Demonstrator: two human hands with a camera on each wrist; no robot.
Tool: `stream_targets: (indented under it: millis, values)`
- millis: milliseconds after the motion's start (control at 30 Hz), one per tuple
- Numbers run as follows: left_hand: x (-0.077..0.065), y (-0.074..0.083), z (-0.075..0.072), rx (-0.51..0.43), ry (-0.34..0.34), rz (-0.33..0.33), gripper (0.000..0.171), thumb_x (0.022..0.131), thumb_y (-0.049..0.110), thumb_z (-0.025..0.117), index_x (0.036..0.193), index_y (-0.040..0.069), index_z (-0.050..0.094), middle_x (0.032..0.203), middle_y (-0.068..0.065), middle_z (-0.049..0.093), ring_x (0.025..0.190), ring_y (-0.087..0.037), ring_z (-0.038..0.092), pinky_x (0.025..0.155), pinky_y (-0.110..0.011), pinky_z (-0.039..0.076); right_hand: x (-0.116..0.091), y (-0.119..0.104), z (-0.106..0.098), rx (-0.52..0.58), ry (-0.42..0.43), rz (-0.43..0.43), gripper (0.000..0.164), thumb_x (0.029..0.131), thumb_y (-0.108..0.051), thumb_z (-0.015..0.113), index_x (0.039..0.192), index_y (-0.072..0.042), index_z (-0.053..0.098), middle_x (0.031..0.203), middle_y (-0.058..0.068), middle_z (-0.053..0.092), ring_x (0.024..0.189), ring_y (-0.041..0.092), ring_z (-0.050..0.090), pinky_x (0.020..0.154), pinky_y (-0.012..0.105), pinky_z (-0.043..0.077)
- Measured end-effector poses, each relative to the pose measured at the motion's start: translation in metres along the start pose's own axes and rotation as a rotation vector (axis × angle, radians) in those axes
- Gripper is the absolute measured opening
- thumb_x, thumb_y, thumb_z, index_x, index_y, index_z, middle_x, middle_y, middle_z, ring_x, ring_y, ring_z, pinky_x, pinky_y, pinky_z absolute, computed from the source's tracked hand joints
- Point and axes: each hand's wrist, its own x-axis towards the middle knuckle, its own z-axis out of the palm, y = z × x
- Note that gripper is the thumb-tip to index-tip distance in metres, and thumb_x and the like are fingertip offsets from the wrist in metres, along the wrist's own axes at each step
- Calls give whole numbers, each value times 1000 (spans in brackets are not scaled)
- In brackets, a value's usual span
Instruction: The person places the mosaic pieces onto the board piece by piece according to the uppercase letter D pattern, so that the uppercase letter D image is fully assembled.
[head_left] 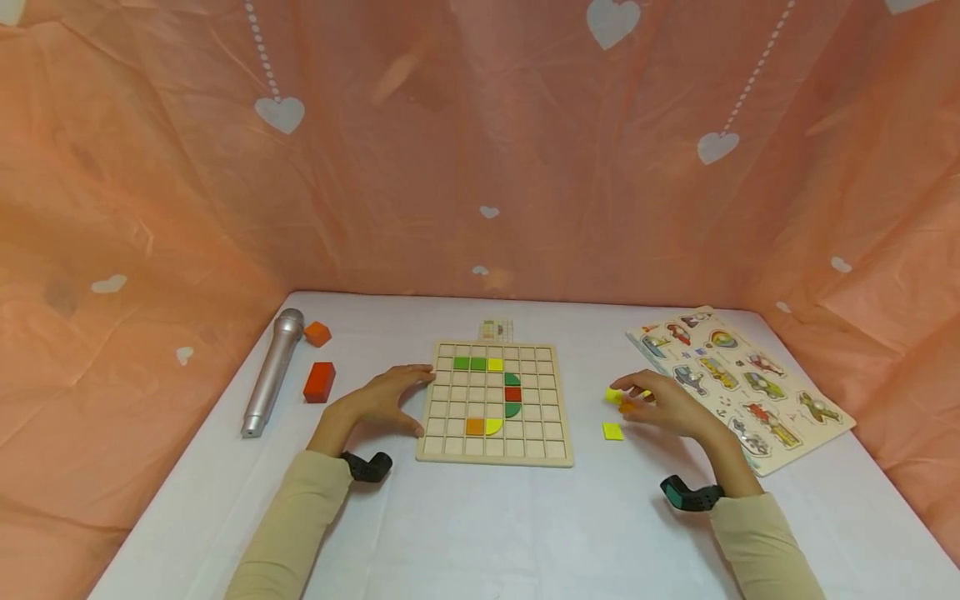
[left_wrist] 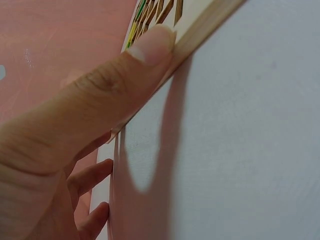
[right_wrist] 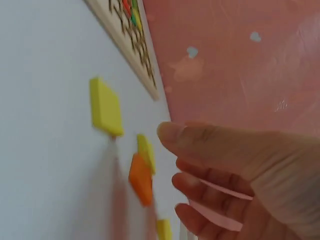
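Observation:
A wooden grid board (head_left: 495,461) lies flat on the table, with green, yellow, red and orange pieces set in some cells. My left hand (head_left: 378,396) rests against its left edge, fingers and thumb spread apart; in the left wrist view the thumb touches the rim. To the right of the board, my right hand (head_left: 663,404) hovers over a few loose tiles, its fingers loosely bent and nothing between them. Below it, an orange tile (right_wrist: 141,180) lies against a yellow tile (right_wrist: 146,152). A yellow square tile (right_wrist: 106,107) sits nearer the board.
Behind the board lies a small pattern card (head_left: 497,330). A picture puzzle board (head_left: 780,454) occupies the right side. On the left are a silver microphone (head_left: 272,375), an orange block (head_left: 318,334) and a red block (head_left: 319,382). A curtain (head_left: 487,150) hangs around the table.

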Motion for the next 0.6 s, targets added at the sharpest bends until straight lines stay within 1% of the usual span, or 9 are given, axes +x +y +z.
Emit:
stream_targets:
  millis: [133,233,367,600]
  values:
    - [0,0,-1,5,-2,-5,87,67,34,82,137,3,43,148,-13,34,135,-35,27,109,-53,23,-3,4,-2,-29,-20,85,35,74,-6,76,105,2,63,90,7,63,80,21,55,71,30,49]
    - [0,0,-1,-2,-5,-14,86,67,34,83,138,4,43,148,-12,33,136,-34,27,110,-52,23,-4,8,0,-57,-23,127,34,72,-9,78,101,1,63,84,4,62,76,18,54,67,27,48]
    - [0,0,0,1,-7,-16,87,67,35,82,138,4,43,148,-12,33,136,-34,27,110,-52,23,-4,13,5,-86,-12,159,32,72,-11,79,98,-2,64,80,0,62,74,15,54,65,25,47]
    - [0,0,0,4,-5,-11,88,67,35,82,139,4,42,148,-11,33,136,-34,27,110,-52,23,-4,13,8,-96,7,183,26,73,-3,75,96,-2,64,77,-2,60,70,12,52,62,23,45]
